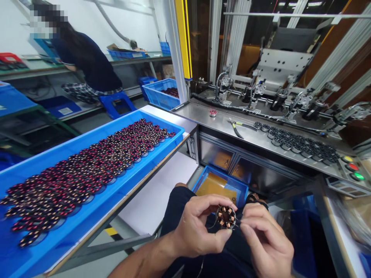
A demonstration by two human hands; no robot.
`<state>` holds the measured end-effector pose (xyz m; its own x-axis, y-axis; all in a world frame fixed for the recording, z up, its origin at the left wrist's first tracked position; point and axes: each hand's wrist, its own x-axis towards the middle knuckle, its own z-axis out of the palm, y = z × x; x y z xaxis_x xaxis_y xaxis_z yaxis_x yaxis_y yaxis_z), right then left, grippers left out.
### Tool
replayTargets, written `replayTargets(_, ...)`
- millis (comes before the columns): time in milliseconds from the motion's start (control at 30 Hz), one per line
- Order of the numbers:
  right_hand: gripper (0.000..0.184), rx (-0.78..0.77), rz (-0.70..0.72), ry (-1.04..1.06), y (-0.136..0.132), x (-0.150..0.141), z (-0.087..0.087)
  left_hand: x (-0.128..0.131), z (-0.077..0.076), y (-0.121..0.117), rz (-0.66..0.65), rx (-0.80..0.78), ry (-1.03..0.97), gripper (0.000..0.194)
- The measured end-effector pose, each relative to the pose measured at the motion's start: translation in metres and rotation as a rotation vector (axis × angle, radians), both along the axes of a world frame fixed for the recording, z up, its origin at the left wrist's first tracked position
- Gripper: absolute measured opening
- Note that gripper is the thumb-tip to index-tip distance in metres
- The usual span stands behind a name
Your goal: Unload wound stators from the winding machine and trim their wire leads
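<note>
My left hand (199, 226) grips a motor stator (226, 217), a small ring wound with copper coils, between thumb and forefinger above my lap. Thin wire hangs from the ring on the left and below. Close at its right side, my right hand (265, 235) is closed, thumb against fingertips, at thin wire ends leaving the stator; the exact pinch is too small to make out fully. To the left, a long blue tray (171, 135) holds many similar stators (95, 170) with red or copper windings, set in rows.
On the steel machine bench (188, 112) lie yellow-green handled cutters (240, 127), one red-wound stator (213, 112) and several rows of black cores (301, 143). Control buttons (352, 167) sit at its right end. A blue bin (205, 173) stands below. A co-worker (87, 61) sits at the back left.
</note>
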<state>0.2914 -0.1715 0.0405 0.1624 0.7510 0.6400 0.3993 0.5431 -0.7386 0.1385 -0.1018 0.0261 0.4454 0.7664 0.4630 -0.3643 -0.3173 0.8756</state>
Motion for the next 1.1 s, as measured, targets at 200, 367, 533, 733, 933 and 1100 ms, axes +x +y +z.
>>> replayTargets(200,0.02,0.135,-0.053,0.006,-0.005,-0.015,0.0,0.005,-0.001,-0.003,0.174,0.185,0.021,0.067)
replayTargets(367,0.016,0.087,0.014,0.038,-0.005,-0.001,-0.002,0.005,0.007,-0.005,0.054,0.012,-0.035,0.062)
replayTargets(533,0.038,-0.018,0.235,-0.065,0.006,0.028,0.004,0.001,0.009,-0.006,-0.187,-0.354,-0.049,0.042)
replayTargets(733,0.042,0.011,0.433,-0.176,0.021,0.035,0.021,0.004,0.009,-0.006,-0.315,-0.516,-0.018,0.038)
replayTargets(933,0.028,0.097,0.085,-0.181,0.007,0.017,0.015,0.007,0.013,-0.003,-0.436,-0.638,-0.109,0.038)
replayTargets(1100,0.027,0.29,-0.256,-0.241,-0.006,0.006,0.006,0.014,0.013,-0.008,-0.299,-0.409,-0.205,0.043)
